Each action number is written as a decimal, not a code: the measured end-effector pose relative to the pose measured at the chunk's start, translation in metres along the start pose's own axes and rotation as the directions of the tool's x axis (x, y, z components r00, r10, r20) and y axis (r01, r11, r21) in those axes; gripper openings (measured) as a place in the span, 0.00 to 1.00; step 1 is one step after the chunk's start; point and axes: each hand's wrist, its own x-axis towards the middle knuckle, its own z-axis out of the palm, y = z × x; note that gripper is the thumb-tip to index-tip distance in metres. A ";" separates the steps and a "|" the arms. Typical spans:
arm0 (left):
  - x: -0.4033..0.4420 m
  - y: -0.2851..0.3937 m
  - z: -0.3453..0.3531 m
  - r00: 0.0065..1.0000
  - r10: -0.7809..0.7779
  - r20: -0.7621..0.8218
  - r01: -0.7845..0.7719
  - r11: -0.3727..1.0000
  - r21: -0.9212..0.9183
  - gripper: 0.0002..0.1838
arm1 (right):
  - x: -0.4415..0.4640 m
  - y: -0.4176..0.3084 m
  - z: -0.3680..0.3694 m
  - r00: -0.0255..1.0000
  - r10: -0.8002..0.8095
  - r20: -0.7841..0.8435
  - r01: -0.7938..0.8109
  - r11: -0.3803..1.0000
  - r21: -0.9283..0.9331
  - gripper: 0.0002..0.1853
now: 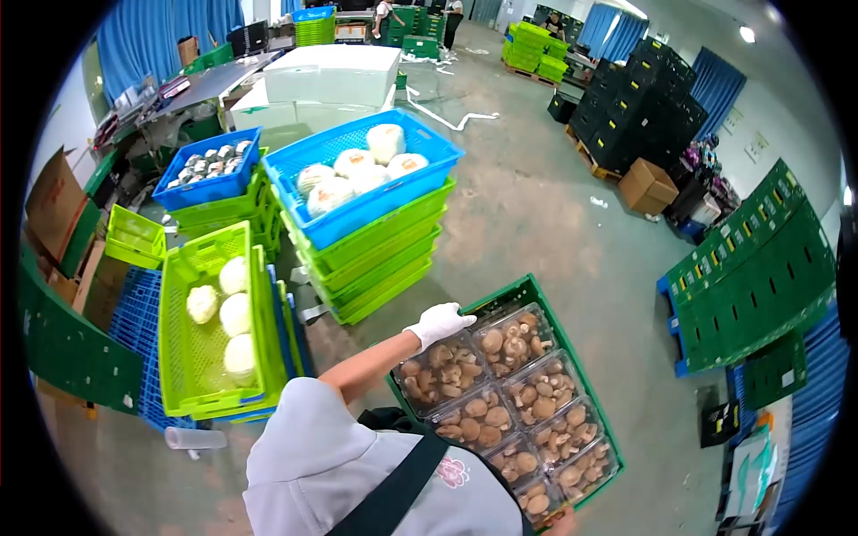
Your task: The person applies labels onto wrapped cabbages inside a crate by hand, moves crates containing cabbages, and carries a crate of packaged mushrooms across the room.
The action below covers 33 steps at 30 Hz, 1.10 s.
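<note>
A dark green crate [579, 375] is in front of my body, filled with several clear plastic boxes of brown mushrooms [542, 397]. My left hand [440, 323], in a white glove, is closed on the crate's far left rim. At the bottom edge of the view, my right hand [561, 522] shows only in part, with its fingers round the crate's near end. The crate is tilted in view and sits close against my grey top.
Stacked green crates [362, 299] stand ahead-left under a blue crate [290, 170] of wrapped round white produce. A lime crate [170, 357] holds similar produce. Dark green crates [751, 277] stand right; black crates [639, 98] and a cardboard box [648, 186] are farther back. People are in the distance.
</note>
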 end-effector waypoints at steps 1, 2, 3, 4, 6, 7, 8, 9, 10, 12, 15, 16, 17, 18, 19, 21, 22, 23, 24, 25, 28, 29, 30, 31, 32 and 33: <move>0.013 0.003 -0.003 1.000 0.006 -0.008 -0.007 1.000 -0.017 0.30 | 0.005 -0.002 0.009 1.000 -0.014 -0.006 0.014 1.000 0.010 0.10; 0.026 0.004 -0.009 1.000 0.007 -0.014 -0.007 1.000 -0.003 0.30 | 0.012 -0.007 0.020 1.000 -0.014 -0.010 0.014 1.000 0.014 0.10; 0.045 0.011 -0.014 1.000 0.008 -0.021 -0.008 1.000 0.011 0.30 | 0.026 -0.018 0.032 1.000 -0.017 -0.009 0.017 1.000 0.012 0.10; 0.070 0.027 -0.016 0.999 0.007 -0.042 -0.008 1.000 -0.004 0.31 | 0.043 -0.031 0.044 1.000 -0.018 -0.009 0.019 1.000 0.013 0.10; 0.115 0.057 -0.012 0.997 -0.010 -0.078 0.008 1.000 -0.028 0.32 | 0.083 -0.064 0.069 1.000 -0.027 -0.004 0.027 1.000 0.005 0.10; 0.135 0.067 -0.011 0.997 -0.019 -0.078 0.017 0.999 -0.028 0.32 | 0.103 -0.080 0.081 0.999 -0.034 0.002 0.034 0.999 -0.002 0.10; 0.154 0.073 -0.013 0.996 -0.035 -0.083 0.032 0.999 -0.035 0.32 | 0.120 -0.092 0.093 0.999 -0.041 0.007 0.041 0.999 -0.001 0.10; 0.169 0.076 -0.015 0.995 -0.051 -0.088 0.047 0.998 -0.042 0.33 | 0.137 -0.102 0.105 0.999 -0.050 0.015 0.050 0.999 -0.005 0.10; 0.182 0.077 -0.015 0.994 -0.055 -0.091 0.051 0.998 -0.040 0.33 | 0.153 -0.109 0.117 0.998 -0.060 0.026 0.060 0.998 -0.010 0.10; 0.207 0.078 -0.012 0.986 -0.085 -0.143 0.075 0.994 -0.076 0.32 | 0.190 -0.124 0.140 0.995 -0.087 0.051 0.088 0.996 -0.012 0.09; 0.251 0.089 -0.010 0.969 -0.137 -0.203 0.120 0.988 -0.093 0.31 | 0.267 -0.156 0.184 0.991 -0.090 0.099 0.096 0.994 -0.060 0.09; 0.269 0.091 -0.011 0.964 -0.156 -0.214 0.141 0.986 -0.085 0.31 | 0.296 -0.170 0.201 0.990 -0.072 0.123 0.084 0.992 -0.099 0.09; 0.282 0.094 -0.012 0.951 -0.176 -0.253 0.153 0.982 -0.107 0.30 | 0.320 -0.185 0.219 0.989 -0.078 0.127 0.091 0.991 -0.101 0.09; 0.294 0.099 -0.019 0.945 -0.194 -0.262 0.159 0.976 -0.151 0.30 | 0.342 -0.198 0.241 0.979 -0.120 0.167 0.141 0.983 -0.120 0.09; 0.303 0.107 -0.025 0.935 -0.232 -0.266 0.191 0.966 -0.172 0.30 | 0.359 -0.214 0.261 0.965 -0.160 0.208 0.191 0.972 -0.136 0.09; 0.315 0.109 -0.024 0.914 -0.268 -0.305 0.216 0.957 -0.195 0.30 | 0.380 -0.249 0.292 0.966 -0.116 0.233 0.159 0.972 -0.172 0.09; 0.321 0.107 -0.023 0.903 -0.266 -0.339 0.209 0.958 -0.195 0.30 | 0.389 -0.262 0.308 0.966 -0.071 0.248 0.126 0.968 -0.215 0.08; 0.332 0.106 -0.025 0.887 -0.281 -0.367 0.225 0.956 -0.189 0.29 | 0.402 -0.272 0.329 0.964 -0.061 0.258 0.119 0.968 -0.219 0.08; 0.342 0.112 -0.036 0.864 -0.302 -0.404 0.255 0.952 -0.168 0.28 | 0.417 -0.277 0.354 0.954 -0.062 0.293 0.132 0.966 -0.224 0.08; 0.349 0.119 -0.042 0.848 -0.340 -0.406 0.275 0.938 -0.211 0.28 | 0.434 -0.285 0.373 0.943 -0.070 0.324 0.153 0.959 -0.237 0.08; 0.370 0.118 -0.054 0.792 -0.386 -0.474 0.292 0.920 -0.262 0.26 | 0.477 -0.292 0.433 0.912 0.004 0.409 0.121 0.953 -0.279 0.08; 0.382 0.109 -0.057 0.796 -0.416 -0.440 0.314 0.905 -0.288 0.26 | 0.482 -0.297 0.455 0.904 -0.008 0.428 0.154 0.939 -0.308 0.08; 0.396 0.100 -0.060 0.799 -0.445 -0.405 0.335 0.888 -0.314 0.26 | 0.492 -0.302 0.476 0.900 -0.004 0.436 0.155 0.938 -0.310 0.08; 0.408 0.099 -0.063 0.793 -0.451 -0.410 0.340 0.886 -0.316 0.26 | 0.502 -0.307 0.497 0.885 -0.005 0.466 0.177 0.928 -0.326 0.08; 0.420 0.096 -0.067 0.776 -0.474 -0.417 0.359 0.875 -0.326 0.26 | 0.512 -0.311 0.520 0.868 -0.005 0.496 0.200 0.918 -0.342 0.08; 0.437 0.094 -0.070 0.764 -0.489 -0.421 0.369 0.866 -0.337 0.26 | 0.522 -0.317 0.543 0.867 -0.009 0.498 0.205 0.918 -0.339 0.08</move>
